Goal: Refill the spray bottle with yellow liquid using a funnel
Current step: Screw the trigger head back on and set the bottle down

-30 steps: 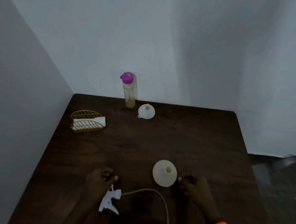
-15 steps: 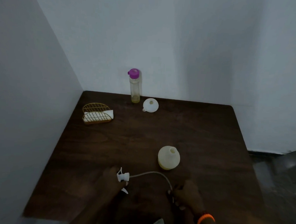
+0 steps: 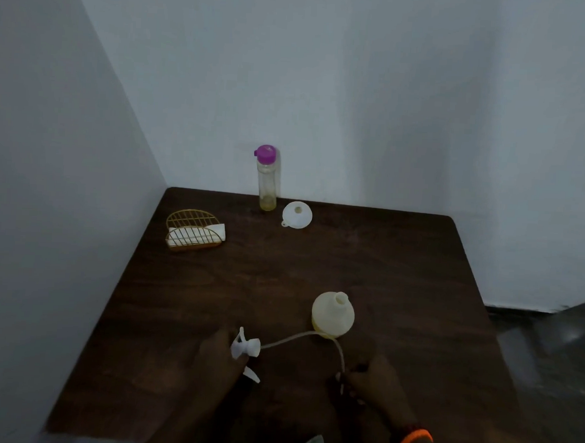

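Left hand [image 3: 221, 356] fingers round sprayer head [image 3: 245, 347], right hand [image 3: 372, 383] pinching tube [image 3: 340, 354]; napkin holder [image 3: 195, 229] far-left.

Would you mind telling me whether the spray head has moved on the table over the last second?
Cannot tell: the camera itself moved. The spray head lies left of the open spray bottle, as before.

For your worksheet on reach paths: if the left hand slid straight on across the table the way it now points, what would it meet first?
The left hand holds the spray head and points toward the far edge. Its path looks free across the table; the funnel and purple-capped bottle come first, though depth is uncertain.
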The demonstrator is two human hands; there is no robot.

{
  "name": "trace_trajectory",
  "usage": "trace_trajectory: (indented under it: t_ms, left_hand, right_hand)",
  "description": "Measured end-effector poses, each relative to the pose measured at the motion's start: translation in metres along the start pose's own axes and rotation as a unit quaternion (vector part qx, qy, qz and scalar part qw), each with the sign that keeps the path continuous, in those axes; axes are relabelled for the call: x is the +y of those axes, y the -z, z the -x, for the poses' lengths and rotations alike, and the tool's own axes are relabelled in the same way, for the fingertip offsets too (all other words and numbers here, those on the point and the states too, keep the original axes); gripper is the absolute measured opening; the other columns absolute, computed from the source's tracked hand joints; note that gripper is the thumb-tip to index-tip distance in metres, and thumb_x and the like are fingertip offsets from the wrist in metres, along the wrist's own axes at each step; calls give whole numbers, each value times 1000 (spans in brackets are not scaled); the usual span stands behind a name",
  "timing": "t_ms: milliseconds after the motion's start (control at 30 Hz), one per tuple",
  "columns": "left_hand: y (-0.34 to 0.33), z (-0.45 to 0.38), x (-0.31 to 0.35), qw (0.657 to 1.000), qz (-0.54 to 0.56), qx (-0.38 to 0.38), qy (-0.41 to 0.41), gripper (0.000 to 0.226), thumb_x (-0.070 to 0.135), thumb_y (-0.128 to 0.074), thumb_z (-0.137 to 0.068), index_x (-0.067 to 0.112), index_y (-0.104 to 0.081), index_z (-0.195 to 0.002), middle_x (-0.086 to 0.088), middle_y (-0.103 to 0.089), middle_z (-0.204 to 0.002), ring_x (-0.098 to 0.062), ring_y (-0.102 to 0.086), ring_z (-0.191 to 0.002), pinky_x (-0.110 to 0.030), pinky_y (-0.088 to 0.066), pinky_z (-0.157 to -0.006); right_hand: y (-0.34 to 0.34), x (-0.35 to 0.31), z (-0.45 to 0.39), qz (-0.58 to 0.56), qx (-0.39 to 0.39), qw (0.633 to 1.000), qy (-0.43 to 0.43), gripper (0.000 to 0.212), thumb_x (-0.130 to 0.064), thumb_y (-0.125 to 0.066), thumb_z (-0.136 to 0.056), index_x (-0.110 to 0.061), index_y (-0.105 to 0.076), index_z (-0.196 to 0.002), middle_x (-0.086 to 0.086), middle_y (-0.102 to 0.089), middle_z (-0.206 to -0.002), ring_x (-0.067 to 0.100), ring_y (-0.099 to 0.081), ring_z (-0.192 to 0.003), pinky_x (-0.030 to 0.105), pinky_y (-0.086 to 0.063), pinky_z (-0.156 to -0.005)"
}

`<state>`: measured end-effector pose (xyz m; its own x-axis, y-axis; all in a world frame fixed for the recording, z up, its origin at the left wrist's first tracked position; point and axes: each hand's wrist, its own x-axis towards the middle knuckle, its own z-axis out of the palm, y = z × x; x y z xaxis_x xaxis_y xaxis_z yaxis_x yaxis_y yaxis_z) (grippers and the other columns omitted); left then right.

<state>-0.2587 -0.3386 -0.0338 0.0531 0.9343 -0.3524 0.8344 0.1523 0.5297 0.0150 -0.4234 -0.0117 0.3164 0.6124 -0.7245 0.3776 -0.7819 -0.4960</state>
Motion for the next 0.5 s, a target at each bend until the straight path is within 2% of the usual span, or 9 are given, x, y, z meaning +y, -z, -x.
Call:
trace_trajectory:
  t_ms: [67,133,200,267,367,433,500]
  left_hand:
    - [15,1,8,999,41,8,-14,27,37,-75,-85,28,-54,-98,14,-57,-89,-6,-61,-87,-16,-39,-69]
    - [37,1,16,997,70,2,-30,32,37,-78,-81,32,-53,-100,15,-59,-93,0,-58,-84,-18,-42,-69]
    - [57,0,23,996,84,18,-17,35,34,-80,-80,30,-55,-103,14,-59,-98,-4,-58,-90,-24,-46,-76]
    - [70,0,31,995,88,44,-20,35,33,-81,-79,24,-63,-107,10,-63,-100,-7,-62,-93,-29,-51,-83]
    - [88,3,43,993,82,70,-47,40,29,-82,-78,19,-65,-113,6,-65,-104,-11,-63,-97,-34,-54,-88]
    - [100,2,46,989,90,84,-78,39,21,-84,-77,13,-66,-112,5,-64,-98,-15,-64,-93,-23,-50,-79]
    - [107,2,46,986,96,92,-100,33,12,-84,-76,7,-69,-105,3,-64,-88,-18,-64,-84,-12,-43,-69]
  right_hand:
    - [12,-9,3,-16,16,999,26,9,-23,-75,-85,-17,-72,-79,-3,-72,-74,1,-68,-62,11,-48,-51]
    - [28,-27,10,-21,52,994,89,11,-22,-76,-85,-19,-71,-75,-6,-70,-69,-6,-65,-58,7,-43,-47]
    - [40,-39,8,-18,91,987,134,13,-23,-78,-82,-21,-73,-71,-7,-70,-66,-9,-64,-59,8,-43,-48]
    - [53,-57,6,-11,130,977,169,12,-24,-82,-78,-20,-75,-69,-7,-72,-66,-3,-66,-62,13,-46,-53]
    - [64,-83,1,-1,135,966,221,9,-24,-82,-78,-19,-78,-72,-5,-74,-71,3,-69,-69,22,-54,-62]
    - [68,-95,-4,7,143,960,241,7,-22,-80,-80,-22,-77,-74,-6,-74,-73,0,-68,-69,18,-52,-61]
    - [69,-102,-8,5,141,957,255,7,-20,-78,-82,-22,-77,-75,-8,-74,-73,-6,-66,-66,11,-47,-54]
